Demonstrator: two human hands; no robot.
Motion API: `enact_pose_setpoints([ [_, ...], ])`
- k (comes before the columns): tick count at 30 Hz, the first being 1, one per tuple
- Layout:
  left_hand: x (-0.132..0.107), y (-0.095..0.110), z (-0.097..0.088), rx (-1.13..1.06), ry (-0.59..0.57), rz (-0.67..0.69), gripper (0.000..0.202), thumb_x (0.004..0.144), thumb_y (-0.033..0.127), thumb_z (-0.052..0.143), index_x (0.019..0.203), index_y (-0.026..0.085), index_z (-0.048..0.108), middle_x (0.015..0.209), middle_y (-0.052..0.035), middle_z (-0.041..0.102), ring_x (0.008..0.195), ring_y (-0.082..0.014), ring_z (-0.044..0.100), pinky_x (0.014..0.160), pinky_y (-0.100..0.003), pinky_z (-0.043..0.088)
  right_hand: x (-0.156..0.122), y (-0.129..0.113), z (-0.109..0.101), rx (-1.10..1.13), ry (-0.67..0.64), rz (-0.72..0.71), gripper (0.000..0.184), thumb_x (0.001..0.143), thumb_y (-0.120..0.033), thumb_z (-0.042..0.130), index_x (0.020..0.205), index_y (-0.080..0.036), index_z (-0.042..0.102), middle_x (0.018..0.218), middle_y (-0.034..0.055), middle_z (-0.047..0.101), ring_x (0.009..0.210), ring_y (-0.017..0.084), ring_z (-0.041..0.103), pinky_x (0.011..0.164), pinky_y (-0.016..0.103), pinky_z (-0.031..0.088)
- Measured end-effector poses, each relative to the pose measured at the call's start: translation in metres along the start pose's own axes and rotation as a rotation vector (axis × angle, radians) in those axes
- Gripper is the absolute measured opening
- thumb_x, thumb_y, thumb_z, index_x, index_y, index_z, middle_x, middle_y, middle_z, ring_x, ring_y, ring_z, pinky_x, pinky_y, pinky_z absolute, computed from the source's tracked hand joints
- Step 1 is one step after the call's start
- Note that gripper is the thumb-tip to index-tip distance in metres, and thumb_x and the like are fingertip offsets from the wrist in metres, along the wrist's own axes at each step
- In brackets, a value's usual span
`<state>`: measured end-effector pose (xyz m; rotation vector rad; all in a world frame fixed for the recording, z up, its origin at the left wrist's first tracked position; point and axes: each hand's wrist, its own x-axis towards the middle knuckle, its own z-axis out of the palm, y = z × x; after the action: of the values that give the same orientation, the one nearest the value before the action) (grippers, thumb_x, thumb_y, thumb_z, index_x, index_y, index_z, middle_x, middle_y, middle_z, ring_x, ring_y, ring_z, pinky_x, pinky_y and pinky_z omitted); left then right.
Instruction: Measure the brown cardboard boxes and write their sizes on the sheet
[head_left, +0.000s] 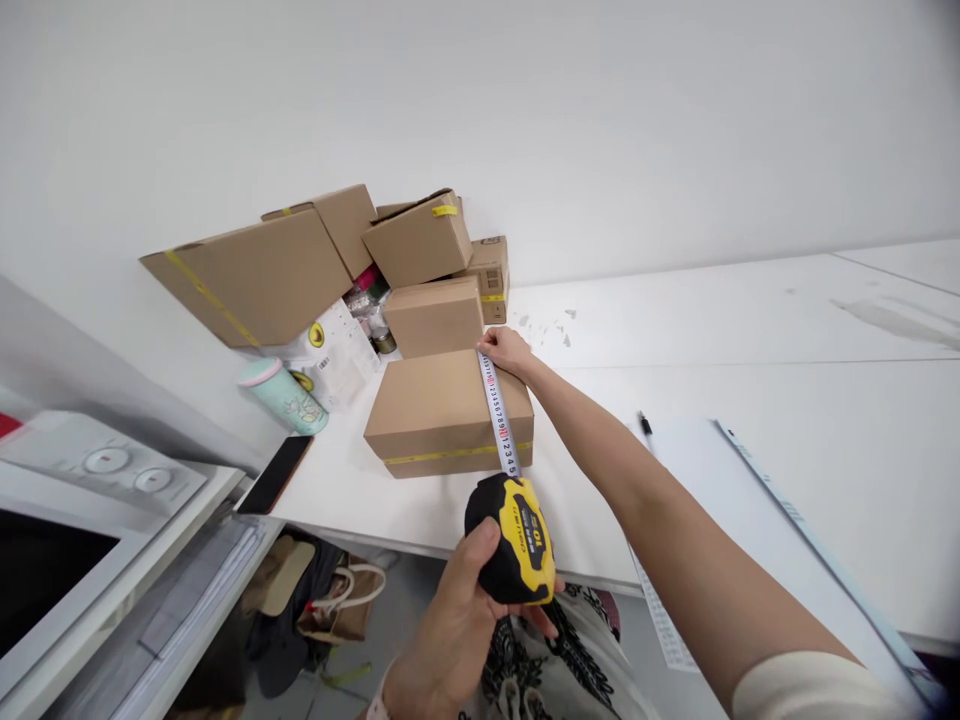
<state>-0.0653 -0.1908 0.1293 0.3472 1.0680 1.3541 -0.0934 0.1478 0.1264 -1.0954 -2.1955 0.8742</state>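
My left hand (pixel 465 610) is wrapped round a yellow and black tape measure (pixel 517 540), held just in front of the table edge. The white blade (pixel 499 415) runs out of it, away from me, over the top of a closed cardboard box (pixel 435 400) with a yellow tape strip along its front. At the box's far top edge my right hand (pixel 506 348) pinches the blade's end. The tip itself is hidden under its fingers.
Several cardboard boxes (pixel 247 280) are stacked behind against the wall. A mint tumbler (pixel 289 395) and a dark phone (pixel 277 475) lie at left. Paper sheets (pixel 697 470) and a black pen (pixel 646 428) are at right. A microwave (pixel 67 520) stands lower left.
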Motion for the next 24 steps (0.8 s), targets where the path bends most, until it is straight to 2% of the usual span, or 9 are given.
enact_pose_setpoints([
  [5,-0.006,0.012,-0.014,0.024,0.056,-0.001,0.066,0.066,0.072,0.081,0.101,0.016,0.079,0.096,-0.0178,0.074,0.081,-0.0311,0.071,0.056,-0.034,0.055,-0.002,-0.001,0.000,-0.054,0.021,-0.010,0.015,0.090,-0.027,0.056,0.094,-0.021,0.069,0.100,0.0061,0.076,0.088,0.021,0.066,0.076,0.029,0.046],
  [9,-0.011,0.021,-0.030,0.089,0.081,0.002,0.062,0.069,0.070,0.080,0.097,0.016,0.079,0.093,-0.0177,0.074,0.083,-0.0333,0.072,0.058,-0.036,0.056,-0.001,-0.002,0.001,-0.097,0.024,-0.032,0.015,0.092,-0.027,0.054,0.092,-0.022,0.068,0.102,0.0068,0.075,0.091,0.022,0.066,0.078,0.030,0.047],
  [13,-0.009,0.015,-0.044,0.079,0.099,0.033,0.061,0.074,0.068,0.076,0.107,0.017,0.078,0.101,-0.0187,0.075,0.090,-0.0355,0.073,0.060,-0.037,0.057,0.000,-0.001,0.002,-0.108,0.029,-0.033,0.014,0.092,-0.027,0.054,0.090,-0.022,0.067,0.102,0.0069,0.075,0.091,0.022,0.065,0.077,0.030,0.046],
  [17,-0.005,0.007,-0.045,0.096,0.122,0.058,0.061,0.072,0.071,0.075,0.105,0.019,0.079,0.098,-0.0175,0.075,0.086,-0.0350,0.073,0.057,-0.037,0.056,0.001,-0.001,0.003,-0.106,0.027,-0.034,0.013,0.092,-0.027,0.054,0.090,-0.021,0.066,0.104,0.0075,0.075,0.092,0.023,0.065,0.077,0.032,0.046],
  [20,-0.007,0.014,-0.040,0.108,0.098,0.036,0.062,0.072,0.071,0.076,0.102,0.018,0.079,0.096,-0.0171,0.076,0.083,-0.0339,0.073,0.057,-0.035,0.056,0.001,-0.002,0.003,-0.083,0.020,-0.028,0.012,0.092,-0.028,0.056,0.089,-0.021,0.065,0.103,0.0077,0.075,0.092,0.023,0.065,0.080,0.032,0.046],
  [22,-0.013,0.019,-0.041,0.103,0.067,0.027,0.061,0.074,0.069,0.076,0.108,0.019,0.078,0.100,-0.0169,0.076,0.086,-0.0353,0.074,0.058,-0.035,0.056,-0.001,-0.002,0.000,0.005,0.080,-0.056,0.016,0.094,-0.033,0.055,0.091,-0.020,0.065,0.104,0.0077,0.074,0.093,0.022,0.065,0.083,0.031,0.047],
  [24,-0.021,0.022,-0.049,0.100,0.065,0.066,0.061,0.074,0.064,0.078,0.119,0.023,0.075,0.108,-0.0164,0.077,0.094,-0.0384,0.074,0.060,-0.037,0.058,-0.008,0.002,-0.005,0.150,0.246,-0.092,0.027,0.098,-0.042,0.047,0.097,-0.020,0.063,0.111,0.0082,0.073,0.099,0.021,0.064,0.088,0.031,0.047],
])
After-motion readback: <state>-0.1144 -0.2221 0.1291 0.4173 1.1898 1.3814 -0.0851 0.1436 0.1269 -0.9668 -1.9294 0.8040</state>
